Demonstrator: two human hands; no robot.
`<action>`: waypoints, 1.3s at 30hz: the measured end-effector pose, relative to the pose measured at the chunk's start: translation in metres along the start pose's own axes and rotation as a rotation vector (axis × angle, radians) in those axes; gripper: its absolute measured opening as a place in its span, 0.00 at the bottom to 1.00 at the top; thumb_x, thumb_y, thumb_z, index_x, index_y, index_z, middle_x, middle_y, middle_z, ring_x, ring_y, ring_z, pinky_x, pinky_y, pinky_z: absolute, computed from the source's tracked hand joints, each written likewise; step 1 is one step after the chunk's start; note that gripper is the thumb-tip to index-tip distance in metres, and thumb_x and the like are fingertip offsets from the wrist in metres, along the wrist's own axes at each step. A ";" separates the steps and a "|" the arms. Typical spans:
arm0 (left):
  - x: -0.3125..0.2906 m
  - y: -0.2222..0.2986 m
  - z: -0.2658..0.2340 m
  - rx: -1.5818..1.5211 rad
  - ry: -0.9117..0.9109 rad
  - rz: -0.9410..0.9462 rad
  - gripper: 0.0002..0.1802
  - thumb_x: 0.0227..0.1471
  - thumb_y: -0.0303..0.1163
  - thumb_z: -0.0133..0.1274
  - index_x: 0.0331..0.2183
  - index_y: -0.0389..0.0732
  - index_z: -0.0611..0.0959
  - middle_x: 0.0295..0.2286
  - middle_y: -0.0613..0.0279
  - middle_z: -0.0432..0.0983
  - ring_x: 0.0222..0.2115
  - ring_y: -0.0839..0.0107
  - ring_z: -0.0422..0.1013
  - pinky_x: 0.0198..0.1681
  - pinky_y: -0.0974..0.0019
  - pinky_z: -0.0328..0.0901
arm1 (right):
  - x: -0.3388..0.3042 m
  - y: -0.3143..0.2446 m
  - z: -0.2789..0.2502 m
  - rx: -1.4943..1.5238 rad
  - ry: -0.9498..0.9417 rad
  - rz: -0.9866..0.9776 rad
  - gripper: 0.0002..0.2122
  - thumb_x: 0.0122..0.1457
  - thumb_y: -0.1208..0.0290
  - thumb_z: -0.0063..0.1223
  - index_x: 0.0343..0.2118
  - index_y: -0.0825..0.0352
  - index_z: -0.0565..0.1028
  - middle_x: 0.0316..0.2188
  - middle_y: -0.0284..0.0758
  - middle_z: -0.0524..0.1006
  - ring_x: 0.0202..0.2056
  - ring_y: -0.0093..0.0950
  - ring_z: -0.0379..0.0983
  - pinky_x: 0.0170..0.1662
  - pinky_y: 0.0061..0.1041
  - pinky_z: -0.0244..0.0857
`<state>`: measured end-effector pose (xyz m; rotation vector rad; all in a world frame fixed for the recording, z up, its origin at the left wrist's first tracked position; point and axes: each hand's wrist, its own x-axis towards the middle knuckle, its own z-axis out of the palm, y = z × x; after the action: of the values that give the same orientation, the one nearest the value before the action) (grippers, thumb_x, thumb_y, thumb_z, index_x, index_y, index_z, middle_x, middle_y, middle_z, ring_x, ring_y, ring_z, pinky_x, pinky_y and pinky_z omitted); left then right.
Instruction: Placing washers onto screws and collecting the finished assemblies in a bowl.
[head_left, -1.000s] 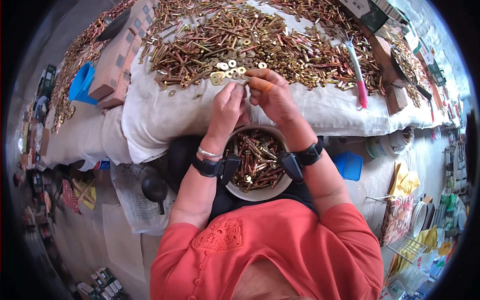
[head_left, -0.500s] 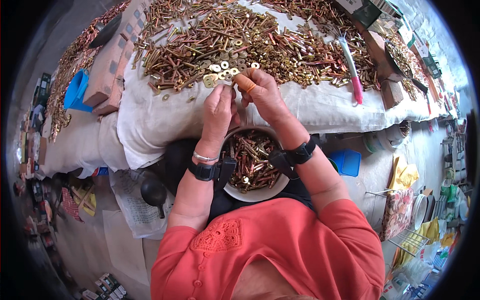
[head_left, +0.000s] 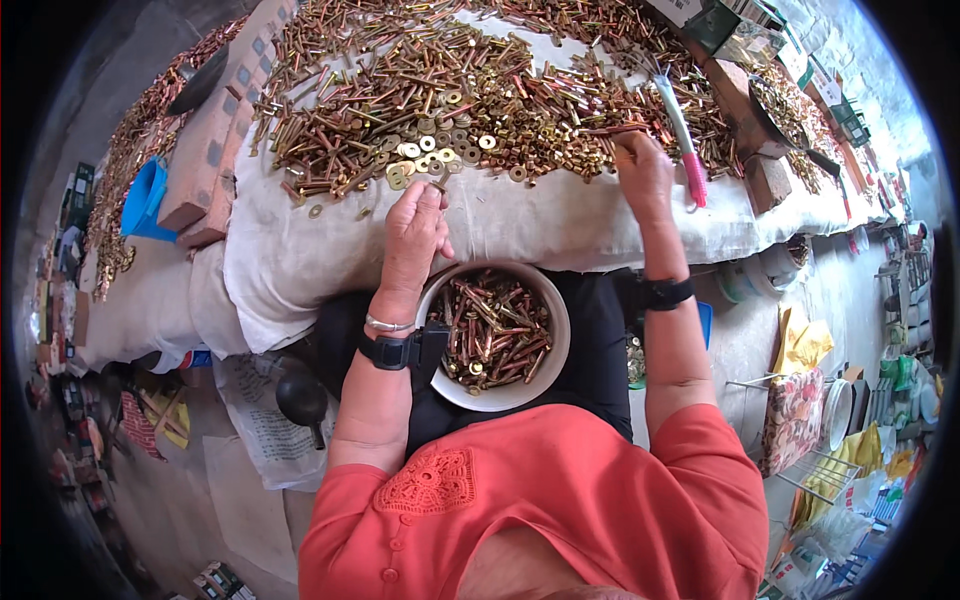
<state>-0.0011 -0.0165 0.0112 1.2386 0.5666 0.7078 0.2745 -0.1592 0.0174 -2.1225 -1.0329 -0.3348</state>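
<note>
My left hand (head_left: pixel 415 225) is closed in a pinch at the near edge of the cloth-covered table, holding a small bolt (head_left: pixel 442 181) that points up past the fingertips; a washer seems to sit on it. To its upper left lie loose flat washers (head_left: pixel 410 150) in a brassy patch. Farther right, my right hand (head_left: pixel 645 175) reaches to the edge of the heap of bolts and small nut-like pieces (head_left: pixel 560 145). Its fingers are curled down and closed; what they grip is hidden. In my lap, between the forearms, rests a pale round bucket (head_left: pixel 562 350) filled with bolts (head_left: pixel 495 330).
A pink-handled tool (head_left: pixel 693 180) lies right of my right hand. Bricks (head_left: pixel 205 185) border the heap on the left, with a blue scoop-like container (head_left: pixel 146 200) beside them. More bricks (head_left: pixel 768 180) stand at the right. A floral-seated stool (head_left: pixel 793 425) is at lower right.
My hands were together over the washers. The right has swung away to the right, to the heap's edge; the left has drawn slightly left and nearer, keeping the bolt. The view has shifted a little.
</note>
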 end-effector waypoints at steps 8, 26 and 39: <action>0.004 -0.009 -0.003 -0.010 0.026 -0.006 0.14 0.60 0.38 0.42 0.28 0.37 0.72 0.14 0.73 0.58 0.12 0.85 0.54 0.12 0.76 0.60 | 0.013 0.001 -0.015 -0.508 -0.379 0.069 0.15 0.53 0.75 0.42 0.45 0.61 0.70 0.43 0.44 0.71 0.43 0.44 0.71 0.43 0.40 0.66; -0.006 -0.001 -0.010 -0.089 -0.079 0.016 0.12 0.59 0.35 0.42 0.29 0.36 0.72 0.26 0.66 0.65 0.15 0.84 0.57 0.13 0.75 0.63 | 0.023 0.001 -0.013 -0.611 -0.540 -0.136 0.10 0.52 0.76 0.42 0.38 0.65 0.69 0.39 0.46 0.71 0.41 0.47 0.71 0.44 0.42 0.66; -0.007 -0.006 0.006 -0.092 -0.125 -0.057 0.12 0.59 0.36 0.43 0.29 0.36 0.72 0.22 0.69 0.61 0.16 0.84 0.58 0.16 0.75 0.65 | -0.012 -0.103 0.036 1.266 -0.424 0.444 0.15 0.56 0.77 0.50 0.46 0.75 0.66 0.32 0.38 0.73 0.28 0.25 0.75 0.22 0.20 0.69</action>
<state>-0.0005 -0.0269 0.0075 1.1673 0.4598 0.5977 0.1854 -0.0988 0.0390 -1.1600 -0.6344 0.8241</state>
